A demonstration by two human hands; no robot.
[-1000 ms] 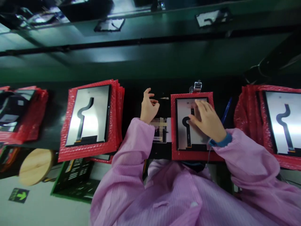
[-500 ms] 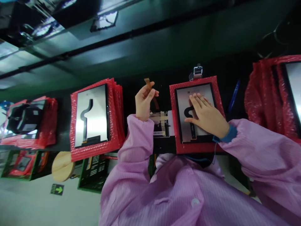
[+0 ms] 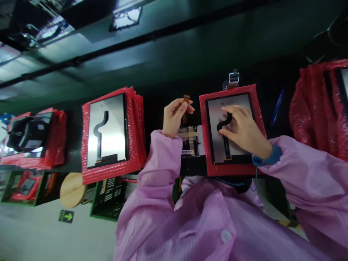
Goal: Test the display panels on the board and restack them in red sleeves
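My left hand [image 3: 175, 116] pinches the end of an orange flex cable [image 3: 186, 105] that rises from a small taped circuit board [image 3: 190, 141] on the dark bench. A display panel [image 3: 217, 145] with a curved black ribbon cable [image 3: 225, 125] lies on a red bubble-wrap sheet [image 3: 206, 170] right of the board. My right hand [image 3: 244, 130] rests on that panel, fingers curled over the upper end of the black ribbon; whether they grip it is unclear.
A stack of red-wrapped panels [image 3: 108, 134] lies to the left, another pile [image 3: 35, 139] further left, and more red wrap [image 3: 320, 105] at the right. A small metal counter [image 3: 233, 78] stands behind the panel. Below the bench edge are a wooden stool [image 3: 72, 189] and green crates [image 3: 107, 197].
My left hand took up the orange flex cable and now holds it more upright near the panel. My right hand slid up the panel onto the ribbon's curved end.
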